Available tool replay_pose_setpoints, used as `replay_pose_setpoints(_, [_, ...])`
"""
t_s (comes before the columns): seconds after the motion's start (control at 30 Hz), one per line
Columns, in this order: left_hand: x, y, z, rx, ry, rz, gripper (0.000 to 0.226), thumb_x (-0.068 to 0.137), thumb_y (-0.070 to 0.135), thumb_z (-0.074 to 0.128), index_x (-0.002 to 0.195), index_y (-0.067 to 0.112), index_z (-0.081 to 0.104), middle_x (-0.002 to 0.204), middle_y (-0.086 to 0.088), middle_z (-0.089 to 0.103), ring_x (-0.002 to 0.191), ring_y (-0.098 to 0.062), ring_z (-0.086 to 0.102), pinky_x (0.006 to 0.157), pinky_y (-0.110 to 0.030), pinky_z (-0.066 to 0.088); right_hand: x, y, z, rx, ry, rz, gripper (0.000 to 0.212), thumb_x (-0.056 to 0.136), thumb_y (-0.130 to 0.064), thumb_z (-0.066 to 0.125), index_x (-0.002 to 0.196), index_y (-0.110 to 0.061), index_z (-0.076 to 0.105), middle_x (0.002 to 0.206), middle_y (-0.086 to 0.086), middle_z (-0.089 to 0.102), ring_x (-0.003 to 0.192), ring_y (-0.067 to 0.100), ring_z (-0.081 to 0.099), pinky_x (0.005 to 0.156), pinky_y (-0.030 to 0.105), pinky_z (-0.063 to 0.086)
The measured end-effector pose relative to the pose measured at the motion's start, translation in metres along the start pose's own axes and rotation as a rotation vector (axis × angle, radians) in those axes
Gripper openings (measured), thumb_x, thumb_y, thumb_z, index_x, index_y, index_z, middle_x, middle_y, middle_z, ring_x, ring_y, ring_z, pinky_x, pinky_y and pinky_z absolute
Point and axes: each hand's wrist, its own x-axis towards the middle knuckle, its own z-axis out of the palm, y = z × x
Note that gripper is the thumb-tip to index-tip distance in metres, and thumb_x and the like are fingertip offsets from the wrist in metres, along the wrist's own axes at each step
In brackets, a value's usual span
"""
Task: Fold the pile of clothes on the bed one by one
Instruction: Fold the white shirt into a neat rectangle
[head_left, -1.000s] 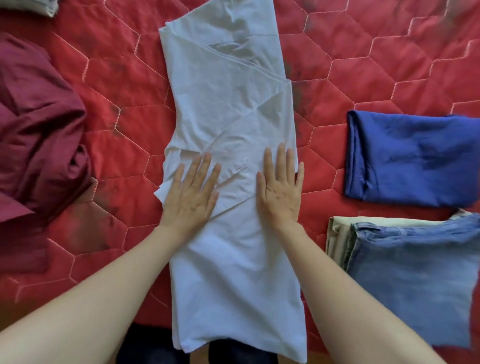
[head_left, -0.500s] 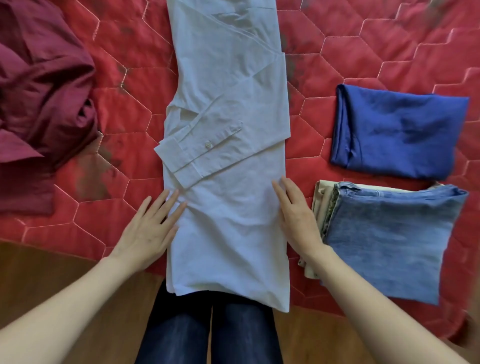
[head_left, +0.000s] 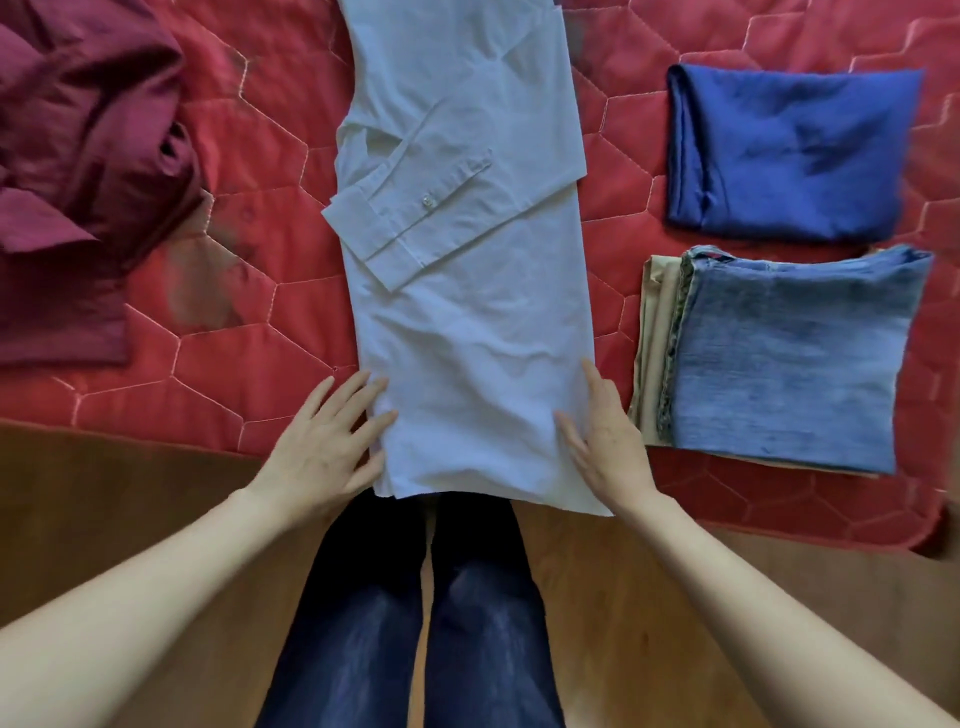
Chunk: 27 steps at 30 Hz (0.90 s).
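Observation:
A white long-sleeved shirt (head_left: 467, 291) lies lengthwise on the red quilted bedspread (head_left: 249, 312), its sides and sleeves folded inward into a narrow strip. Its hem hangs slightly over the bed's near edge. My left hand (head_left: 324, 441) lies flat with fingers straight at the strip's lower left edge, fingertips touching the cloth. My right hand (head_left: 605, 436) lies flat at the lower right edge, fingers along the cloth's side. Neither hand grips anything.
A crumpled maroon garment (head_left: 78, 166) lies at the left. A folded dark blue garment (head_left: 789, 156) sits at the right, with folded jeans (head_left: 795, 353) on a beige garment (head_left: 649, 343) nearer me. Below the bed edge is wooden floor (head_left: 104, 519) and my legs in dark jeans (head_left: 415, 623).
Both hands slid from the shirt's middle down toward me to its lower edges and moved apart to its sides. The view tilted down, showing the floor and my legs.

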Motion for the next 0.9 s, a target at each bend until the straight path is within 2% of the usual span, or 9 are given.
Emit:
replay_pose_setpoints(0.1, [-0.009,0.028,0.005,-0.197,0.078,-0.377,0.030,0.090,0.033,0.059,0.099,0.006,0.066,0.140,-0.021,0.047,0.130,-0.040,0.044,0.102,-0.052,0.041,-0.018,0.001,0.011,0.138,0.060,0.085,0.073,0.095,-0.023,0.057,0.154,-0.022,0.013,0.150,0.002,0.037,0.124,0.020,0.043,0.096,0.040,0.042])
replay_pose_setpoints(0.17, [-0.009,0.048,0.008,-0.313,0.165,-0.651,0.022,0.086,0.029,0.069,0.094,0.009,0.062,0.126,-0.013,0.052,0.114,-0.035,0.051,0.093,-0.047,0.043,-0.029,0.003,0.016,0.185,0.101,0.124,0.073,0.095,-0.022,0.057,0.154,-0.025,0.014,0.155,-0.007,0.031,0.128,0.011,0.039,0.099,0.030,0.038])
replay_pose_setpoints(0.23, [-0.004,0.063,0.006,-0.444,0.213,-0.890,0.025,0.084,0.031,0.070,0.095,0.012,0.058,0.106,-0.007,0.055,0.097,-0.029,0.054,0.085,-0.045,0.044,-0.033,0.005,0.018,0.222,0.126,0.181,0.068,0.096,-0.023,0.055,0.152,-0.025,0.018,0.153,-0.008,0.035,0.128,0.010,0.042,0.097,0.025,0.037])
replay_pose_setpoints(0.33, [-0.002,0.080,0.008,-0.546,0.157,-1.128,0.027,0.085,0.040,0.067,0.094,0.016,0.059,0.094,0.000,0.061,0.088,-0.025,0.056,0.074,-0.037,0.042,-0.044,0.010,0.019,0.296,0.136,0.256,0.051,0.097,-0.026,0.052,0.144,-0.024,0.033,0.135,-0.005,0.054,0.115,0.015,0.054,0.091,0.033,0.044])
replay_pose_setpoints(0.47, [-0.007,0.088,0.009,-0.648,0.160,-1.198,0.019,0.087,0.034,0.066,0.092,0.016,0.068,0.090,0.000,0.068,0.085,-0.024,0.058,0.071,-0.032,0.042,-0.052,0.018,0.022,0.332,0.115,0.286,0.015,0.098,-0.026,0.051,0.103,-0.013,0.056,0.089,0.000,0.065,0.084,0.023,0.061,0.072,0.042,0.048])
replay_pose_setpoints(0.53, [-0.014,0.091,0.009,-0.711,0.253,-1.207,0.012,0.087,0.025,0.064,0.096,0.017,0.069,0.088,0.001,0.071,0.090,-0.022,0.061,0.072,-0.030,0.041,-0.057,0.021,0.021,0.379,0.127,0.281,0.014,0.097,-0.027,0.052,0.091,-0.015,0.056,0.076,-0.005,0.061,0.070,0.009,0.057,0.062,0.033,0.044])
replay_pose_setpoints(0.7, [-0.032,0.106,0.018,-0.783,0.358,-1.097,0.007,0.086,0.022,0.065,0.091,0.025,0.060,0.082,0.011,0.064,0.083,-0.016,0.059,0.067,-0.026,0.036,-0.065,0.023,0.021,0.488,0.138,0.278,0.007,0.094,-0.024,0.057,0.101,-0.027,0.058,0.086,-0.017,0.064,0.076,-0.012,0.056,0.061,0.004,0.039])
replay_pose_setpoints(0.8, [-0.030,0.108,0.024,-0.852,0.350,-1.110,0.012,0.085,0.032,0.069,0.091,0.023,0.064,0.085,0.009,0.062,0.088,-0.016,0.056,0.067,-0.023,0.038,-0.068,0.025,0.020,0.511,0.120,0.297,0.008,0.094,-0.024,0.057,0.100,-0.028,0.059,0.087,-0.017,0.065,0.079,-0.009,0.057,0.062,0.005,0.039])
replay_pose_setpoints(0.9, [-0.023,0.106,0.027,-0.742,0.389,-1.223,0.029,0.080,0.043,0.072,0.093,0.018,0.065,0.085,0.008,0.059,0.087,-0.015,0.051,0.073,-0.027,0.035,-0.069,0.029,0.021,0.524,0.108,0.310,0.007,0.094,-0.026,0.056,0.096,-0.025,0.063,0.084,-0.011,0.066,0.076,0.001,0.057,0.059,0.009,0.040])
